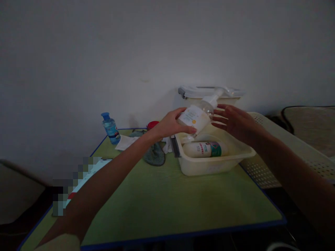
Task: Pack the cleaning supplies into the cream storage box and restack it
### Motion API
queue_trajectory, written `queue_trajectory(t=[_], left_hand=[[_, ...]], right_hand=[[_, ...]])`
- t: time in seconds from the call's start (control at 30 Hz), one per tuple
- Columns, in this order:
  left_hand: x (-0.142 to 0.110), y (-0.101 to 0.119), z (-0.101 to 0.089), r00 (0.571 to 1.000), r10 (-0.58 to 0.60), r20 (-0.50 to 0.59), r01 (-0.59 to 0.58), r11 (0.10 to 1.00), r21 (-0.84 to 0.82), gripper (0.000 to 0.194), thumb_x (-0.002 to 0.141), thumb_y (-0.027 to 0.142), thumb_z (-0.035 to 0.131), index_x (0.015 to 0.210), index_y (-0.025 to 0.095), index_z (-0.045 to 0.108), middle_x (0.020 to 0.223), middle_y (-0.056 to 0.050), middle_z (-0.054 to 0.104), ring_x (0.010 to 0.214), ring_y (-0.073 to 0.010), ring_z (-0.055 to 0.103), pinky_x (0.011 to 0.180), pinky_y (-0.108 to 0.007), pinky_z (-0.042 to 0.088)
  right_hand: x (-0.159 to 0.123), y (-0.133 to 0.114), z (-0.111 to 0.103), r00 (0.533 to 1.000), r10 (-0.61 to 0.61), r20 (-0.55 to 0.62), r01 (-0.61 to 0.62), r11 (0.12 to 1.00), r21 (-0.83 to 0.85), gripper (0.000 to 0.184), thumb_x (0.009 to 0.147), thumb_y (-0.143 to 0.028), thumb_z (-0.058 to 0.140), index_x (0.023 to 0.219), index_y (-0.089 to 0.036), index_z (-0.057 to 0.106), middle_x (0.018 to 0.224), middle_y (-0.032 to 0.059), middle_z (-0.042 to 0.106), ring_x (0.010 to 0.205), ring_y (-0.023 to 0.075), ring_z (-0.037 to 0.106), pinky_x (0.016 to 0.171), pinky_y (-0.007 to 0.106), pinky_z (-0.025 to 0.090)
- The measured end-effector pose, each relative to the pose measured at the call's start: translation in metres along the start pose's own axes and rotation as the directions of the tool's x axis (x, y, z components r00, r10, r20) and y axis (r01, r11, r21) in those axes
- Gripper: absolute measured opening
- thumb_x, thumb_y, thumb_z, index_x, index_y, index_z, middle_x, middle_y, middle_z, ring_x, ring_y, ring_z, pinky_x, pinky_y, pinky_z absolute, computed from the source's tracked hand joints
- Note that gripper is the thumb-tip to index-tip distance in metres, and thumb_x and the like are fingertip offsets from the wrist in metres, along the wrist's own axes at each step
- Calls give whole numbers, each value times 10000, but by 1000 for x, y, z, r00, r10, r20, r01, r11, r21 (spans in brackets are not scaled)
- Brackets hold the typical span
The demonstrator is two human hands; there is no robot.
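My left hand [175, 124] grips a clear pump bottle [193, 118] with a white label, thumb below and fingers behind. The bottle is tilted, its white pump head pointing up and to the right. Close to the bottle's neck is my right hand [232, 120], its fingers stretched out and apart; whether the fingertips touch the bottle I cannot tell. Beneath both hands stands a cream plastic bin [211, 167]. Inside it lies a white bottle [206, 149] with a green and red label, on its side.
A blue bottle [112, 129] stands at the table's back left, near a grey-green cloth [155, 155] and a red lid [152, 124]. A phone-like screen [87, 177] lies left. Behind the bin is a grey-white lid [206, 92]; a perforated basket [258, 174] sits right.
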State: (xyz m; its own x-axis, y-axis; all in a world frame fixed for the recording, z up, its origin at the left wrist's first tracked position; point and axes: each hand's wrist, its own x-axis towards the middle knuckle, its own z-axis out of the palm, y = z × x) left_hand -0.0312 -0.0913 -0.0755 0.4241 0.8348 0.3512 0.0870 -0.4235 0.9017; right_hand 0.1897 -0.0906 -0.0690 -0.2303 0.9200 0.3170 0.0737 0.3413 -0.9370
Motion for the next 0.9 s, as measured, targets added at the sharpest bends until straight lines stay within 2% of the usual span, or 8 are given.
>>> queue_trajectory(t=[0.13,0.23,0.33,0.43,0.6,0.67,0.73,0.9], left_hand=[[8,-14,0,993,-69,95,52,983,175,719,488,288,751,1130,92,492,1132,-141,558,1016,-256,535,869,-382,430],[11,-18,6,978,-161,133,117,950,288,756,505,322,738,1168,90,458,1162,-147,537,1033,-252,523,863,-365,428],[11,-16,15,959,-240,152,153,887,435,760,542,356,709,1202,108,425,1169,-140,537,1044,-258,517,855,-370,426],[10,-14,24,948,-271,168,141,829,541,766,564,395,686,1221,117,407,1164,-137,546,1045,-265,519,849,-363,424],[9,-18,29,937,-249,246,24,747,664,828,561,474,663,1250,109,385,1207,-138,523,1043,-255,521,874,-333,401],[11,-19,27,913,-273,303,-27,701,713,851,546,501,658,1251,110,385,1222,-135,511,1044,-251,517,877,-321,394],[16,-18,23,872,-309,380,-83,670,737,854,531,511,655,1241,116,391,1215,-125,514,1036,-241,516,872,-304,390],[27,-13,17,758,-394,520,-161,660,734,758,539,488,633,1193,169,423,1176,-68,543,977,-195,527,828,-256,399]], right_hand=[[-6,16,-32,999,-15,-47,12,997,-73,363,780,-462,536,1103,-315,461,1121,30,596,966,190,608,860,390,483],[-9,33,-43,999,14,-46,-21,988,-156,316,794,-475,503,1034,-269,524,967,30,634,805,162,628,798,362,497],[-9,50,-48,995,70,-73,-83,977,-199,296,782,-495,502,892,-228,567,849,31,618,706,140,592,733,321,501],[-8,60,-49,991,112,-71,-125,969,-215,283,753,-493,528,783,-213,554,744,14,568,655,128,549,686,291,496],[-8,58,-44,986,164,-24,-163,937,-309,294,768,-474,486,678,-194,490,636,1,503,586,117,504,628,272,476],[-9,53,-41,987,159,9,-143,910,-388,295,807,-451,434,671,-193,473,626,9,508,582,119,509,610,262,465],[-12,48,-38,988,144,46,-104,867,-488,283,846,-397,376,664,-195,453,604,12,510,565,121,508,591,252,449],[-14,45,-33,967,221,129,-61,690,-722,261,872,-245,285,633,-203,383,514,-6,486,476,112,488,518,233,406]])
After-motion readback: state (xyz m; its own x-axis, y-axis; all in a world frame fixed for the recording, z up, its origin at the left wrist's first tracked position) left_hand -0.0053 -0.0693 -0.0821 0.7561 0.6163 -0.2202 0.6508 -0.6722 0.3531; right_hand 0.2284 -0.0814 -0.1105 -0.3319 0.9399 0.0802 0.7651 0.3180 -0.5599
